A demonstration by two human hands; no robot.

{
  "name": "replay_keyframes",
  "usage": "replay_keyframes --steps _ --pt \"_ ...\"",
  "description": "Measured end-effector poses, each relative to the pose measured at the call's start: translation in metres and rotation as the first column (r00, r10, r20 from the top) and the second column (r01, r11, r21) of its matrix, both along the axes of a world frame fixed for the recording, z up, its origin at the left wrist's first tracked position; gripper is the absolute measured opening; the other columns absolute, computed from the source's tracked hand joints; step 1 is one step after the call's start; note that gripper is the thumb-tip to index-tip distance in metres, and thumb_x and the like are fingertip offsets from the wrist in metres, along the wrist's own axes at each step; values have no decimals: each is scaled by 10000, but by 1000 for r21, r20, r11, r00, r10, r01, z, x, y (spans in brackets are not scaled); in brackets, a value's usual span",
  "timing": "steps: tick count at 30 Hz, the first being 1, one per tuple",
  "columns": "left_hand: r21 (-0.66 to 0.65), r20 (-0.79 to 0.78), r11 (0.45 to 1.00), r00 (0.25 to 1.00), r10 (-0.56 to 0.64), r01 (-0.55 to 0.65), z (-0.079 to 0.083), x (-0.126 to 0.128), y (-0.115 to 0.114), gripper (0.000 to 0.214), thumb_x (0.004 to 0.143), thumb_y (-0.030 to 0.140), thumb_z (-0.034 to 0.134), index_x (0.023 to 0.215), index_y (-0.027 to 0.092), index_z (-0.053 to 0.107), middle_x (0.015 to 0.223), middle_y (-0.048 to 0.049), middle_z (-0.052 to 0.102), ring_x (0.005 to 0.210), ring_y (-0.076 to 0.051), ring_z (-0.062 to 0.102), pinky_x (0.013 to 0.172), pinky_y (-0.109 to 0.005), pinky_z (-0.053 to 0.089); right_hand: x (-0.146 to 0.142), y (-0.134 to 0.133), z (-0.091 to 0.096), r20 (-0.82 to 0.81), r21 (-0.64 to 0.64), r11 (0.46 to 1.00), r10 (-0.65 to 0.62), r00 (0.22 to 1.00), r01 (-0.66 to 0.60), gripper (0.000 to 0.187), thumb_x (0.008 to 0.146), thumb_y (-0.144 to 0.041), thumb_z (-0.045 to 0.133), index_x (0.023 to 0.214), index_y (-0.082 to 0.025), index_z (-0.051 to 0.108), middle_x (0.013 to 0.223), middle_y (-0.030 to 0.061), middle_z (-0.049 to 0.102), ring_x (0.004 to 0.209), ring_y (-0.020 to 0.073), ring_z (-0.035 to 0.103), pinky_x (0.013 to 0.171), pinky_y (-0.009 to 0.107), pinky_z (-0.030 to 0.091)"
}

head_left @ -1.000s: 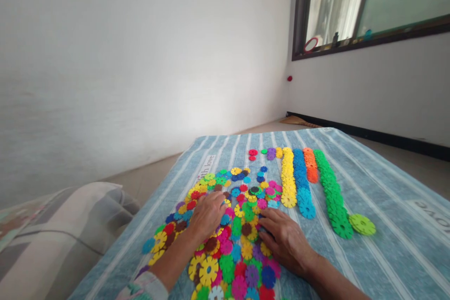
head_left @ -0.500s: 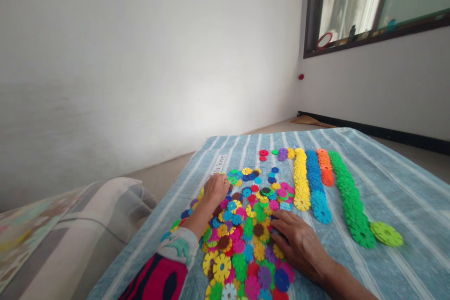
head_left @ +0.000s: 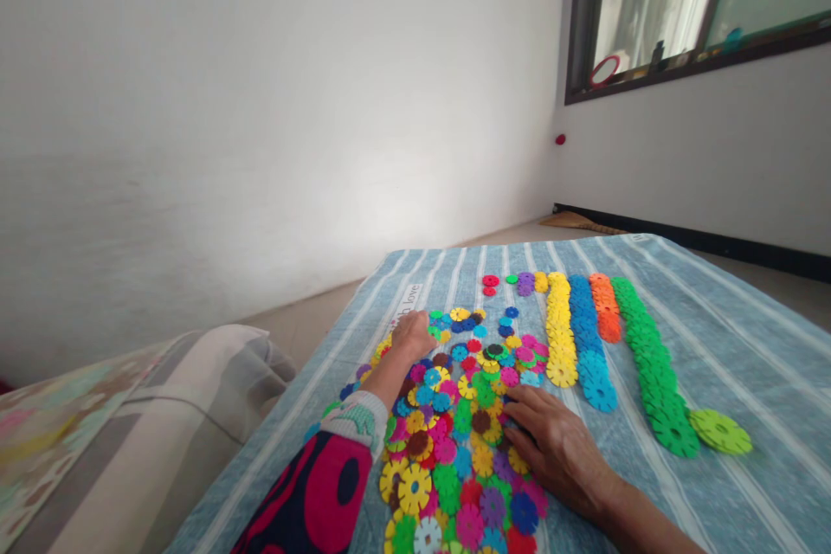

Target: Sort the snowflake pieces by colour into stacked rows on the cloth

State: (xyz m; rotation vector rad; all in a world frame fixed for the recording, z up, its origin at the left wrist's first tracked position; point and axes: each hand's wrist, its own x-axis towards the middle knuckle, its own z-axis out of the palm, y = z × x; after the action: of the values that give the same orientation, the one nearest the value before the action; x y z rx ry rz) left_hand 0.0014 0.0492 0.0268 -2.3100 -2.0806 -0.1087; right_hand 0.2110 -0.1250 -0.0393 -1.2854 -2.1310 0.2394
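Note:
A heap of notched plastic flower discs in many colours covers the middle of the striped cloth. My left hand is at the heap's far left edge, beside a few green discs. Its fingers are curled down, and whatever they hold is hidden. Along the heap's right side rests my right hand, fingers stretched apart with the tips touching discs. Right of the heap lie overlapping rows of yellow discs, blue discs, orange discs and green discs.
A lime disc touches the green row's near end. Short groups of purple discs and red discs lie at the back. The blue striped cloth drapes the table. Bedding lies at left, below a white wall.
My left hand has shifted slightly to the far side along the heap's edge, its fingers now more curled. My right hand keeps its place on the discs. The view has turned slightly.

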Motion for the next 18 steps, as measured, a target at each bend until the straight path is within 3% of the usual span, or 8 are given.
replay_keyframes --steps 7,11,18 --pt "3 157 1000 987 17 -18 -7 -13 4 254 650 214 664 904 213 643 882 -22 701 857 -191 642 687 -234 440 1 0 -1 9 9 1000 -5 1000 5 216 913 -205 469 1060 -203 627 1147 77 621 1088 226 558 946 388 459" --pt "-23 254 998 965 61 -57 -10 -43 14 123 668 223 640 775 177 677 718 2 675 722 -160 630 597 -210 412 1 0 -1 5 1 1000 1 1000 -1 214 915 -214 472 1068 -203 620 1157 76 617 1099 224 551 955 386 453" --pt "-41 384 983 906 179 -177 -8 -91 20 104 663 174 604 700 124 687 543 8 589 569 -136 562 511 -213 368 1 -1 -3 0 -4 1000 -1 1000 1 207 920 -212 461 1044 -204 627 1156 73 614 1081 215 559 942 382 460"
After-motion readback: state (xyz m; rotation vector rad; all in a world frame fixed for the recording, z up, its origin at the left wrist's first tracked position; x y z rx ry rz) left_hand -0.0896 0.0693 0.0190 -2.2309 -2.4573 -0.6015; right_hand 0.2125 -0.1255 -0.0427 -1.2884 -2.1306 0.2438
